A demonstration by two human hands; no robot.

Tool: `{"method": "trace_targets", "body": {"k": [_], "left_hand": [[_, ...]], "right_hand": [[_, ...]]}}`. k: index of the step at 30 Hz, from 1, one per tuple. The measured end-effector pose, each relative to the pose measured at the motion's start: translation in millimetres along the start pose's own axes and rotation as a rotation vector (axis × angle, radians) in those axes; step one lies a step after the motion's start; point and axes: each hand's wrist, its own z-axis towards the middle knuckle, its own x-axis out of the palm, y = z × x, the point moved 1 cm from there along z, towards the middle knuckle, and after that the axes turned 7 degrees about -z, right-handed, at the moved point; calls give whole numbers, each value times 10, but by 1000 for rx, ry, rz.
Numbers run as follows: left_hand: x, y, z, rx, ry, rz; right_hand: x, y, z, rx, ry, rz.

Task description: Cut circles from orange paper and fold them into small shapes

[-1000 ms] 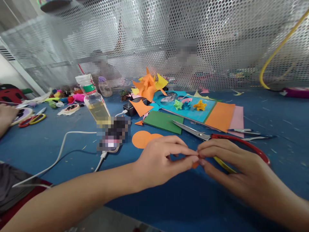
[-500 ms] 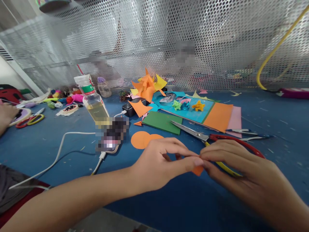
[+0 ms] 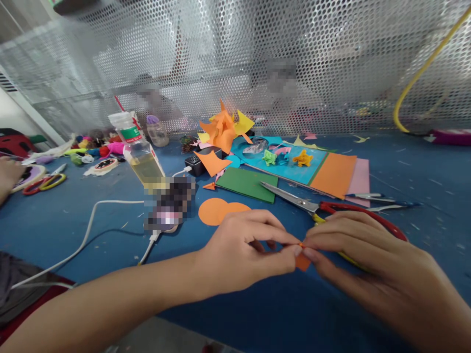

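Note:
A small piece of orange paper point(image 3: 303, 263) is pinched between both hands above the blue table; fingers hide most of it. My left hand point(image 3: 253, 245) grips its left side between thumb and fingers. On the other side, the thumb and fingertips of my right hand point(image 3: 364, 255) close on the same paper. Large scissors point(image 3: 294, 198) with red and yellow handles lie under and behind my right hand, blades pointing left. Two overlapping orange paper circles point(image 3: 213, 212) rest just beyond my left hand. Behind them is a stack of green paper point(image 3: 247, 184).
Left of my forearm's reach lie a phone point(image 3: 171, 206) with a white cable and a tilted bottle point(image 3: 142, 152). Orange paper scraps point(image 3: 222, 128), folded paper stars point(image 3: 302, 158) and pens point(image 3: 386, 201) sit farther back. Another person's hand point(image 3: 9, 176) is at far left, near smaller scissors point(image 3: 44, 184).
My fingertips have shifted slightly on the orange paper and drawn a little apart, with a bit more of it showing. The view has moved marginally; the things on the table stay put.

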Motion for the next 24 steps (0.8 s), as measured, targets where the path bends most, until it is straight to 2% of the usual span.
{"method": "trace_targets", "body": {"k": [4, 8, 13, 18, 20, 24], "left_hand": [[10, -31, 1, 17, -95, -3], [21, -48, 4, -42, -129, -12], [25, -44, -1, -87, -115, -42], [-1, -55, -4, -107, -50, -60], [-15, -62, -1, -98, -4, -72], [-26, -52, 5, -33, 31, -48]], "right_hand": [[1, 4, -18, -1, 1, -2], [3, 6, 1, 6, 9, 12], [3, 18, 11, 5, 3, -23], [7, 4, -25, -72, 7, -70], [3, 0, -36, -85, 18, -76], [-9, -13, -41, -22, 13, -58]]}}
